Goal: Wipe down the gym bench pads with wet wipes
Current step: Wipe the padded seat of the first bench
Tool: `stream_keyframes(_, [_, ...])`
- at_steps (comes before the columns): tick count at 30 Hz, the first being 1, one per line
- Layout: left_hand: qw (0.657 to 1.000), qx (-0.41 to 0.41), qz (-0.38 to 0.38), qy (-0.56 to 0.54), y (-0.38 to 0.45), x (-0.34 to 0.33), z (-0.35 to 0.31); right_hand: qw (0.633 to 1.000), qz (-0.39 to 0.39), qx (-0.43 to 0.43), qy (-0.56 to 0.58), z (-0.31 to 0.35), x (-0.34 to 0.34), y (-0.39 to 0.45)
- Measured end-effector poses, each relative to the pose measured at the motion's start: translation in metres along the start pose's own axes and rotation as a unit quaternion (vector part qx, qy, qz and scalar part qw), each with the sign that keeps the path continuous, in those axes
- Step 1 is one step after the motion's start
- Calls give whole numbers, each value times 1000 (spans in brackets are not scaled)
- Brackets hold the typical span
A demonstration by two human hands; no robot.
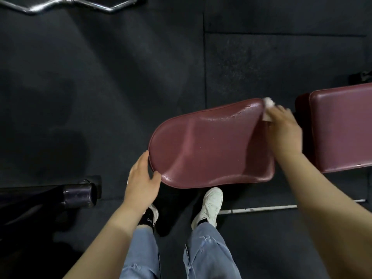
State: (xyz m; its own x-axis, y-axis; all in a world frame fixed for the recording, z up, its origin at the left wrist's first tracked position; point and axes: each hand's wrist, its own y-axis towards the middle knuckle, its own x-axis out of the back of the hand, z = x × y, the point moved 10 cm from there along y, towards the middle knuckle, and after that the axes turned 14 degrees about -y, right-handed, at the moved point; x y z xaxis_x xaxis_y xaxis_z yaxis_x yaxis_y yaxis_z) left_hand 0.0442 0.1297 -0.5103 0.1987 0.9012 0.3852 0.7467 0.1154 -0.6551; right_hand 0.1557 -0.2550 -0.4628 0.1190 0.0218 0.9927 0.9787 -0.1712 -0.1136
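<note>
A maroon seat pad (pixel 209 146) fills the middle of the view, its surface glistening with wet streaks. A second maroon pad (pixel 342 127), the backrest, lies to its right with a gap between them. My right hand (pixel 283 129) holds a white wet wipe (pixel 268 106) against the seat pad's far right corner. My left hand (pixel 141 180) grips the pad's near left rim, thumb on top and fingers along the edge.
Black rubber floor tiles (pixel 100 77) surround the bench. A chrome curl bar (pixel 70 5) lies at the top left. A black padded roller (pixel 78 195) juts in from the left. My feet in white shoes (pixel 209 206) stand below the pad, beside a metal base bar (pixel 281 207).
</note>
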Motion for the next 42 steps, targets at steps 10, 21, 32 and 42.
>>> stream_keyframes(10, [1000,28,-10,9,4,13,14,968,107,168,154,264,-35,-65])
stream_keyframes(21, [999,51,11,10,-12,12,27,994,-59,92,8,29,6,-34])
stream_keyframes(32, [998,54,-26,-1,-11,11,28,898,1,433,74,262,-42,-120])
stream_keyframes(42, [993,41,-67,-84,-40,-23,34,966,-17,256,10,67,-22,-76])
